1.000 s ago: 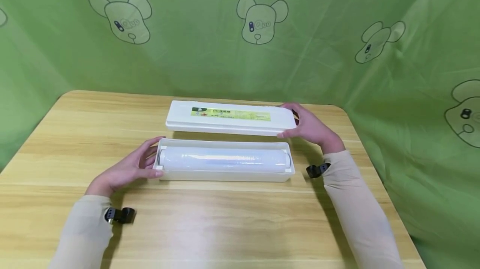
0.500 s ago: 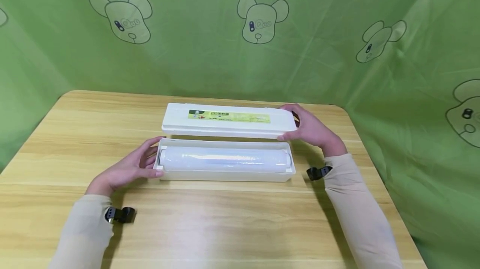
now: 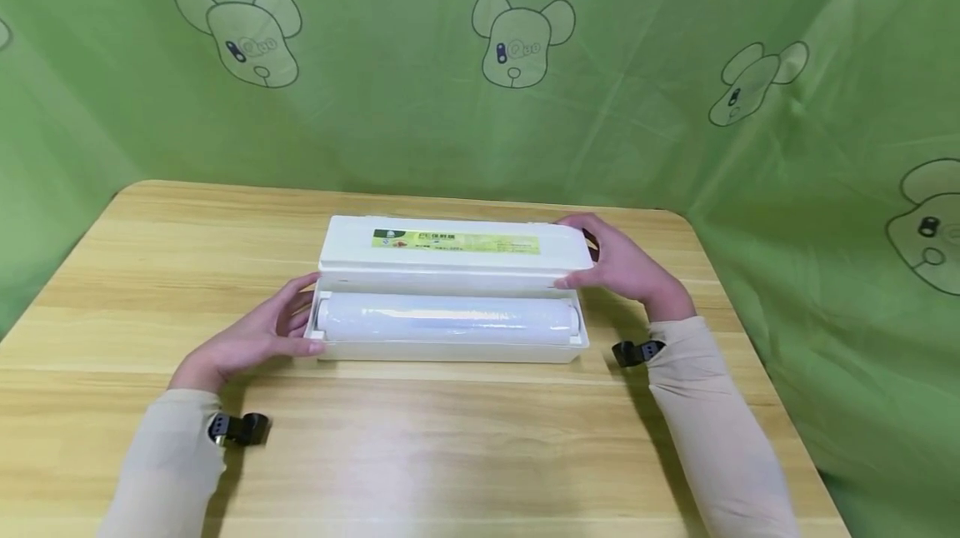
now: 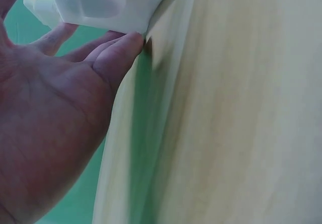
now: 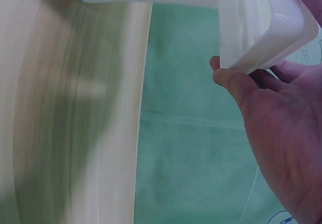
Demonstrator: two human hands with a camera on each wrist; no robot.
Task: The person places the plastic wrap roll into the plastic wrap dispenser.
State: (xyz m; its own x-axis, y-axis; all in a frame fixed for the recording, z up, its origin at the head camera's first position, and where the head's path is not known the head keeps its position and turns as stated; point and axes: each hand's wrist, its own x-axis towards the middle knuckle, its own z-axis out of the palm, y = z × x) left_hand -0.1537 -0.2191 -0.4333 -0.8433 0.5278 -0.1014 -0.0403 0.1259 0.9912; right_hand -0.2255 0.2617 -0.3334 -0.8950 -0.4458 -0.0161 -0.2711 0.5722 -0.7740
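A long white plastic box [image 3: 450, 352] sits on the table with a roll of cling film [image 3: 450, 320] lying inside it. My left hand [image 3: 251, 336] grips the box's left end, thumb at the front corner and fingers behind. Its white lid [image 3: 352, 242], with a yellow-green label, is above and behind the box, its front edge overlapping the box's back rim in the head view. My right hand [image 3: 626, 263] holds the lid by its right end. In the right wrist view the thumb and fingers pinch the lid's end [image 5: 271, 38]; the left wrist view shows fingers against the box end [image 4: 105, 7].
The wooden table [image 3: 420, 455] extends around the box on all sides. Behind and to the right hangs a green curtain [image 3: 390, 105] with printed mouse-like heads. A black wrist camera [image 3: 247, 430] is strapped by the left sleeve, another wrist camera [image 3: 633, 352] by the right.
The right hand has brought the lid toward the box and slightly left, narrowing the gap until it overlaps the back rim. The left hand and box have stayed put.
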